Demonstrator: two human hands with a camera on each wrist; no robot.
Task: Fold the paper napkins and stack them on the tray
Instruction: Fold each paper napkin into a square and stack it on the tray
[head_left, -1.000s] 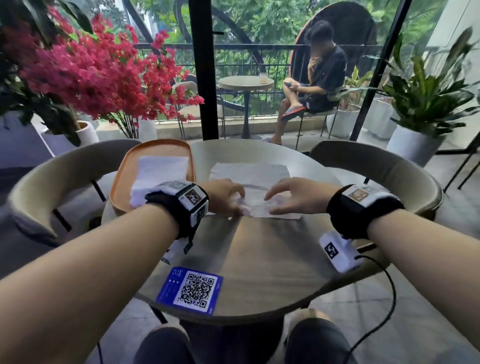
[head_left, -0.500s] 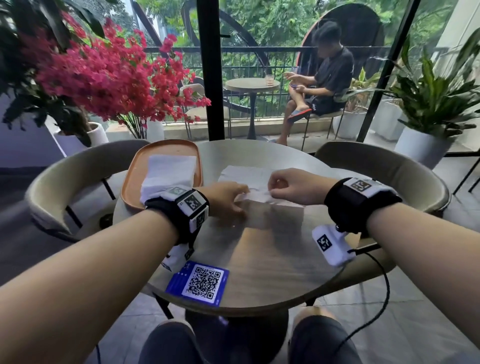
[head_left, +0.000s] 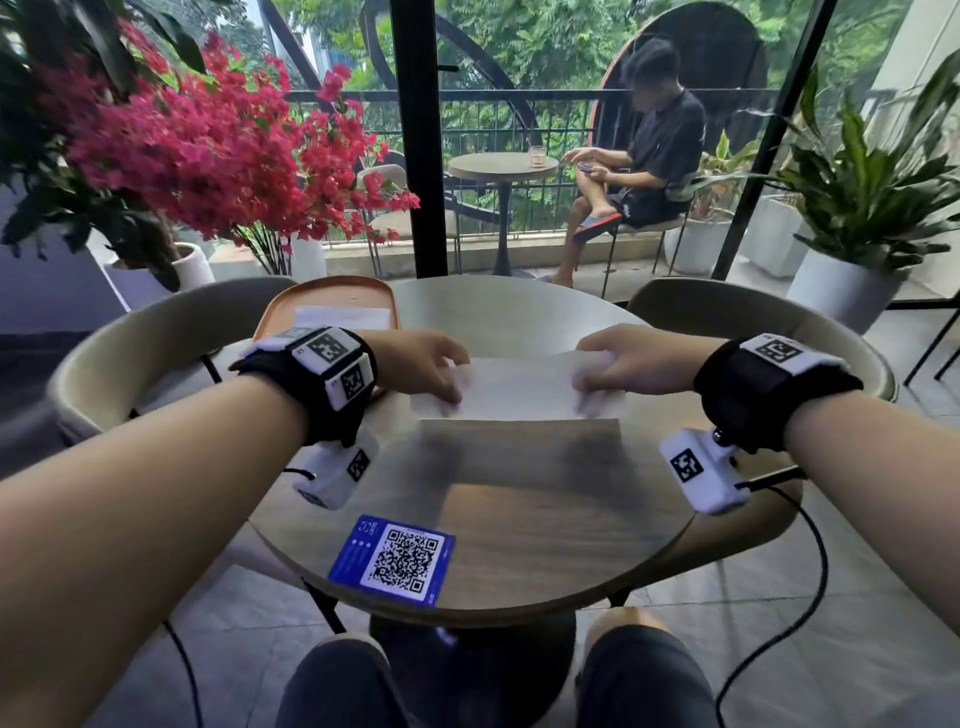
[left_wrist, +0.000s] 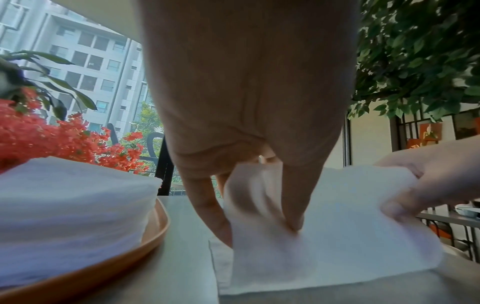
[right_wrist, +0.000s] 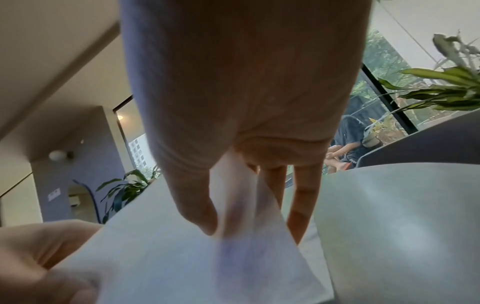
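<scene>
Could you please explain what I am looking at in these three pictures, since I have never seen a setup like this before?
There is no machine here: a person folds paper napkins with bare hands, wearing three cameras. The wide picture comes from a camera on the head, looking down at a round table. The other two come from cameras strapped to each wrist, looking along the fingers.

On the table lie an orange tray with a stack of folded napkins, and a blue QR card.

The left hand and right hand each pinch one end of a white napkin, lifting a flap of it off the table. The wrist views show the paper caught between thumb and fingers.
</scene>
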